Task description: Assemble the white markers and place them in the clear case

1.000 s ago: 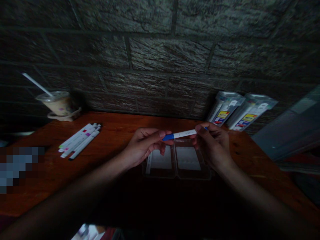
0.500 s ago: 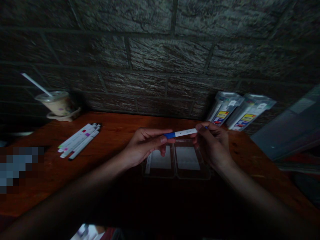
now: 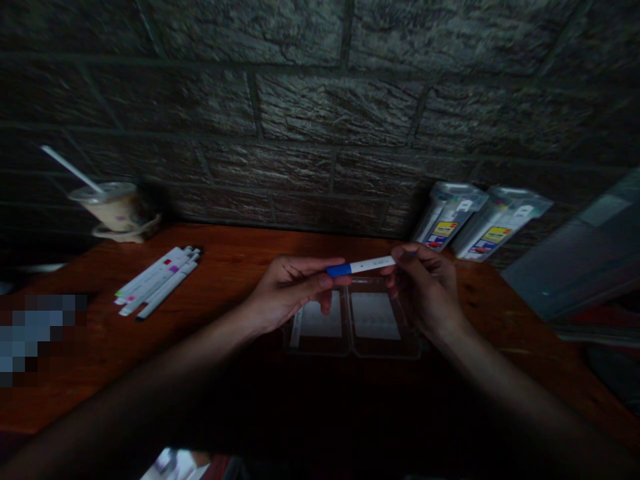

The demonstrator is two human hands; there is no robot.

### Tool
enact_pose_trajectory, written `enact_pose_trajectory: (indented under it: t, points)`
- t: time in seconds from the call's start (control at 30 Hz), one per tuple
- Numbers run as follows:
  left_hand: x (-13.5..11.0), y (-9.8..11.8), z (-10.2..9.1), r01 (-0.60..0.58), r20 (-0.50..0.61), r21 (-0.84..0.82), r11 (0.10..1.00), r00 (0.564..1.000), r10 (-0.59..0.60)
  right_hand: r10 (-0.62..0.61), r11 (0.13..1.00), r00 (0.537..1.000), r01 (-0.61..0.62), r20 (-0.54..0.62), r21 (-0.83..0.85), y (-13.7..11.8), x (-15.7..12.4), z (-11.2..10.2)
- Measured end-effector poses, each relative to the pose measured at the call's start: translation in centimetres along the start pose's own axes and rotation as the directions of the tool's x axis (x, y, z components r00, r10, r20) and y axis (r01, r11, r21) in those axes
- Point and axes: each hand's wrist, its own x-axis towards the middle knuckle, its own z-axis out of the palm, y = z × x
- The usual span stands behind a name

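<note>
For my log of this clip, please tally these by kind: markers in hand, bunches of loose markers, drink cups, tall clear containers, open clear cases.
Marker in hand: 1
Bunch of loose markers: 1 (they overlap, so not counted singly)
Drink cup: 1
Tall clear containers: 2
Open clear case: 1
Total: 6

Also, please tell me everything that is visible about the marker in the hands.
The marker is slim, white and plastic-looking, blue at both ends, its small print unreadable. It is held up near the open clear case, slanted, right end higher in view. The left hand pinches the left end, the right hand the other.
</note>
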Motion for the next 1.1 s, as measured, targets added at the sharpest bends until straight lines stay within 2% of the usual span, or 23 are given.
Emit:
enact_pose_trajectory:
  t: [0.27, 0.53, 0.83, 1.1]
  points:
    - [0.01, 0.08, -0.19, 0.028, 0.013, -0.037, 0.999, 1.000, -0.027, -0.040, 0.999, 0.999, 0.040, 0.011, 0.002, -0.01, -0.10, -0.08]
    - [0.37, -0.32, -0.26, -0.007, -0.150, 0.074, 0.997, 0.989, 0.018, -0.101, 0.988, 0.995, 0.098, -0.014, -0.122, 0.13, -0.21, -0.18]
    - [0.10, -0.53, -0.77, -0.002, -0.099, 0.200, 0.980, 0.995, 0.022, -0.084, 0.993, 0.996, 0.084, 0.008, -0.079, 0.69, 0.19, -0.70]
    - [0.41, -0.24, -0.25, 0.003, -0.150, 0.104, 0.995, 0.989, 0.013, -0.110, 0.988, 0.994, 0.111, 0.011, -0.111, 0.20, -0.13, -0.21]
